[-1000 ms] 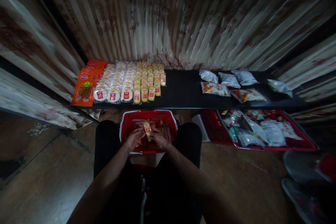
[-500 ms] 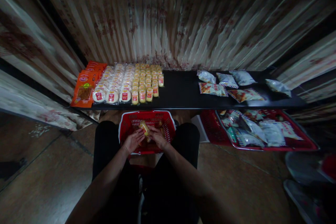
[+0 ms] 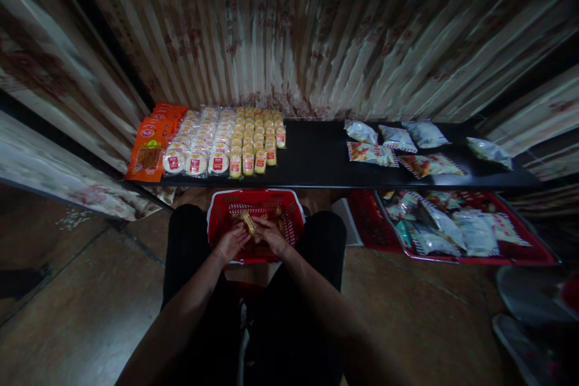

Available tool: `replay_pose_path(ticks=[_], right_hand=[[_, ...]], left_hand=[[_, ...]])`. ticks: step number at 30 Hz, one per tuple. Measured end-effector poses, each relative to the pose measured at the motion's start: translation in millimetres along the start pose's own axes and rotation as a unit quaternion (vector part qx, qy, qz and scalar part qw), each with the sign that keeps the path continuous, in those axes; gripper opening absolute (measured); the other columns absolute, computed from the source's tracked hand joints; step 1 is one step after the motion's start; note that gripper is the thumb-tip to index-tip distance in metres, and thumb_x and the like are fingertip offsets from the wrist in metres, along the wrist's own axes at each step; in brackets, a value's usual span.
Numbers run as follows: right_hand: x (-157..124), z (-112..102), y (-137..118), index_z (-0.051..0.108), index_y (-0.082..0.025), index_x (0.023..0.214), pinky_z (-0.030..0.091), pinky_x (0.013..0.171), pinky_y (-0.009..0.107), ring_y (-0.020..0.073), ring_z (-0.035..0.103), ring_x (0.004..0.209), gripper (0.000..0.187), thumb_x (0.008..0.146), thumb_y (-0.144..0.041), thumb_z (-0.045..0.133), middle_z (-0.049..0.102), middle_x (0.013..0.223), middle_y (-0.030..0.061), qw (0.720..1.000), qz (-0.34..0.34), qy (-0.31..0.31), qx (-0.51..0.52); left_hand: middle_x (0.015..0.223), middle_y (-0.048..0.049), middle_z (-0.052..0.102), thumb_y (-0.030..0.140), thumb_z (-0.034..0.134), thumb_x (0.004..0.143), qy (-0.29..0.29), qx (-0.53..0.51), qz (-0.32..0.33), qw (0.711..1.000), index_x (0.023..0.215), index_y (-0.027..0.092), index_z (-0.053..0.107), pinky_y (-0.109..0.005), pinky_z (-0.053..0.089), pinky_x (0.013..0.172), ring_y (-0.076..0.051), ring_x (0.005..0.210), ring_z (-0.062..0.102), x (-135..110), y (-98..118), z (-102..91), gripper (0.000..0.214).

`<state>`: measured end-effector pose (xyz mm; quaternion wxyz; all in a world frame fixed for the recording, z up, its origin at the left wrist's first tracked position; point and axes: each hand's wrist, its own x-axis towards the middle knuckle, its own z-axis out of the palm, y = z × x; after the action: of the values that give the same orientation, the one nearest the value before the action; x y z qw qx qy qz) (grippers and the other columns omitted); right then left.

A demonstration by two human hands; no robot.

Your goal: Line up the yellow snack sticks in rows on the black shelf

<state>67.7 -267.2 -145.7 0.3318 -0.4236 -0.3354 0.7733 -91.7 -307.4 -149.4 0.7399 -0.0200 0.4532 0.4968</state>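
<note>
We sit low before a long black shelf (image 3: 316, 160) with a red plastic mesh basket (image 3: 217, 208) resting on our lap, between the knees. It seems to sit there so that both hands stay free and its contents lie within easy reach.

Over the basket's middle, our left hand (image 3: 231, 242) and right hand (image 3: 270, 236) meet around a small yellow wrapped packet (image 3: 248, 221), which stands tilted just above the other pieces lying in the basket. The left hand's fingers curl narrowly about the packet's lower end. The right hand's fingers bend in against its side, but in this dim light we cannot tell whether they grip it or only steady it.

On the shelf's left end, matching yellow packets (image 3: 256, 142) stand in tight rows, red labels facing us — probably so that each can be read at a glance. Round white wrapped cakes (image 3: 199, 145) lie beside them, and flat orange pouches (image 3: 151, 139) overlap at the far left.

The shelf's right end carries a few clear-and-red snack bags (image 3: 398, 148), spread loosely and well apart from the rows. Below them a second red basket (image 3: 534, 250) holds a heap of similar bags. A rusted corrugated metal wall (image 3: 294, 30) rises behind the shelf.
</note>
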Motion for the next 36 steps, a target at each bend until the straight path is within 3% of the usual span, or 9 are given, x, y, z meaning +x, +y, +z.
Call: replay_pose_path(ticks=[6, 14, 21, 31, 36], right_hand=[[3, 0, 6, 0.070, -0.020, 0.102, 0.045, 0.089, 0.037, 0.0214, 0.063, 0.096, 0.058, 0.053, -0.049, 0.081, 0.071, 0.102, 0.0061, 0.998, -0.020, -0.009, -0.055], [6, 2, 9, 0.070, -0.022, 0.099, 0.047, 0.080, 0.035, 0.0206, 0.064, 0.090, 0.056, 0.052, -0.050, 0.081, 0.071, 0.101, 0.0063, 0.998, -0.005, 0.004, -0.058], [-2, 7, -1, 0.068, -0.021, 0.106, 0.048, 0.078, 0.032, 0.0202, 0.064, 0.092, 0.056, 0.059, -0.049, 0.079, 0.070, 0.105, 0.0076, 0.999, -0.013, -0.032, -0.018], [-5, 14, -10, 0.066, -0.022, 0.111, 0.045, 0.076, 0.027, 0.0160, 0.064, 0.091, 0.051, 0.065, -0.042, 0.076, 0.071, 0.106, 0.0056, 0.996, 0.013, -0.086, 0.022], [2, 9, 0, 0.067, -0.022, 0.107, 0.046, 0.076, 0.030, 0.0168, 0.064, 0.086, 0.052, 0.062, -0.046, 0.077, 0.071, 0.099, 0.0044, 0.998, 0.021, -0.055, -0.007]], left_hand=[[0.090, -0.0052, 0.069, 0.008, 0.060, 0.079, -0.013, 0.022, 0.001, 1.000, 0.092, 0.016, 0.063, -0.028, 0.049, 0.087, -0.013, 0.083, 0.066, 3, -3, 0.5, 0.016], [0.075, -0.0052, 0.067, 0.008, 0.053, 0.081, 0.026, 0.004, -0.004, 1.000, 0.086, 0.012, 0.062, -0.023, 0.052, 0.068, -0.013, 0.067, 0.064, 3, 0, 3.9, 0.011], [0.084, -0.0054, 0.067, 0.019, 0.048, 0.083, 0.035, -0.028, 0.018, 0.999, 0.095, 0.015, 0.060, -0.034, 0.055, 0.075, -0.017, 0.077, 0.065, 1, 3, 4.1, 0.018], [0.075, -0.0039, 0.064, 0.028, 0.041, 0.087, 0.080, -0.001, -0.021, 0.997, 0.092, 0.017, 0.059, -0.038, 0.053, 0.076, -0.018, 0.066, 0.064, -3, 2, 7.6, 0.022], [0.074, -0.0036, 0.066, 0.028, 0.043, 0.087, 0.085, 0.017, -0.019, 0.996, 0.089, 0.017, 0.059, -0.037, 0.054, 0.075, -0.017, 0.066, 0.064, -5, 3, 10.9, 0.020]])
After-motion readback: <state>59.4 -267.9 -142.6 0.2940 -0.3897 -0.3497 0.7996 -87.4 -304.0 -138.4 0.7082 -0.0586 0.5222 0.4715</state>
